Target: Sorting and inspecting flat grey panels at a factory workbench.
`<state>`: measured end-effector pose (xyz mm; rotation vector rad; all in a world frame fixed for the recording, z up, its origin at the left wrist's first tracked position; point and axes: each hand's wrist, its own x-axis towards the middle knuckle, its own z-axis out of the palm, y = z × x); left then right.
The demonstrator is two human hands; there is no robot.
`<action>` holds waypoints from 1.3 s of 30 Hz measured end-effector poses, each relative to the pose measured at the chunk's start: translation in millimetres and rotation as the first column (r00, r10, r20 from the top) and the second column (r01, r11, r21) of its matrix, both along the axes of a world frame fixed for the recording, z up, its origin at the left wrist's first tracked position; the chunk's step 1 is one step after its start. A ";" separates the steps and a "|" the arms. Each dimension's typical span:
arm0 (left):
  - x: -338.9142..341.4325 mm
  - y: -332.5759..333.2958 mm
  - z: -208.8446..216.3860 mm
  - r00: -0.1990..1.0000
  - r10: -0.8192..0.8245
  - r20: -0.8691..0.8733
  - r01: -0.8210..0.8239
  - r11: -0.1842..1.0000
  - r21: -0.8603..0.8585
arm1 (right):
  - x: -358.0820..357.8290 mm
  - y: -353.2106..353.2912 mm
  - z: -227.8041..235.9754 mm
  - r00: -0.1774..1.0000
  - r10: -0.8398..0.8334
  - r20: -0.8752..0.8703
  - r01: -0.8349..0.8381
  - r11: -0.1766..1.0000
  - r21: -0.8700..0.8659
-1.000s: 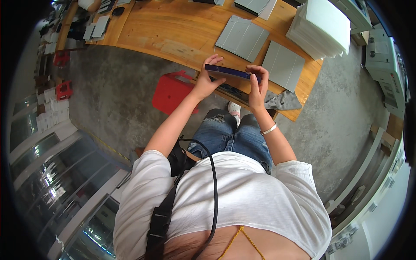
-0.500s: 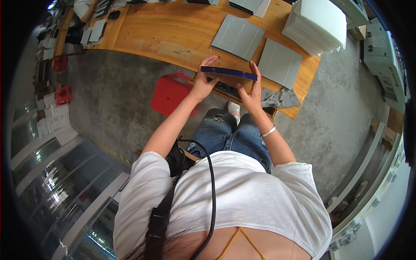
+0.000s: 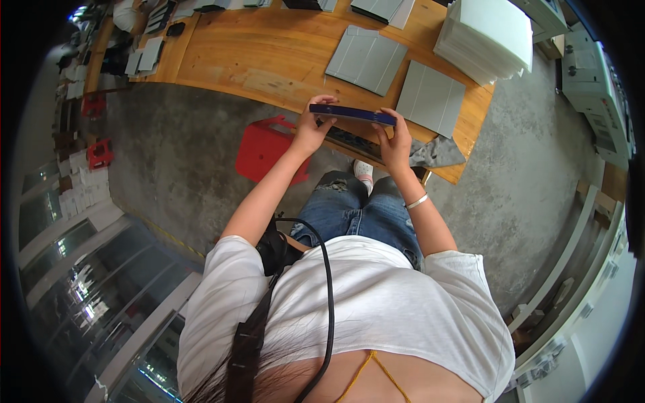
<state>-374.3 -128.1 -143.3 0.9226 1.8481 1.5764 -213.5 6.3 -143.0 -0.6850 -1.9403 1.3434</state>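
The flat, dark blue slab (image 3: 353, 114), maybe cardboard, is in the upper middle of the frame. It looks light and stiff, best held by its ends: the bare left hand (image 3: 311, 131) and bare right hand (image 3: 396, 140) each pinch one, fingers bent around it

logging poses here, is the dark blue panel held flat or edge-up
Edge-up: from above, the dark blue panel shows mainly its long narrow edge, held between left hand and right hand.

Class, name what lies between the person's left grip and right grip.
The head view shows a thin item with a dark-blue edge, held at its ends by the left grip and right grip.
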 end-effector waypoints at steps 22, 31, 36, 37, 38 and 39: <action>-16.4 41.8 159.8 0.904 -0.260 0.341 0.366 0.882 -0.297 | 17.5 59.5 85.2 0.958 0.211 -0.192 -0.259 0.367 -0.893; 23.4 61.8 246.6 0.734 -0.315 0.601 0.528 0.822 -0.215 | 45.6 35.1 93.6 0.954 -0.004 -0.298 -0.298 0.066 -0.952; 40.5 52.7 262.9 0.680 -0.279 0.678 0.440 0.895 -0.073 | 56.0 33.2 102.7 0.881 -0.102 -0.463 -0.471 -0.073 -0.879; 43.4 51.9 264.4 0.677 -0.282 0.680 0.444 0.893 -0.071 | 56.5 32.8 107.8 0.882 -0.105 -0.460 -0.468 -0.070 -0.881; 45.7 51.7 266.9 0.668 -0.326 0.669 0.471 0.881 -0.040 | 56.7 33.1 115.2 0.823 -0.091 -0.561 -0.568 -0.095 -0.818; 48.3 51.7 269.6 0.658 -0.369 0.656 0.496 0.868 -0.009 | 55.8 32.8 123.6 0.752 -0.079 -0.654 -0.659 -0.122 -0.743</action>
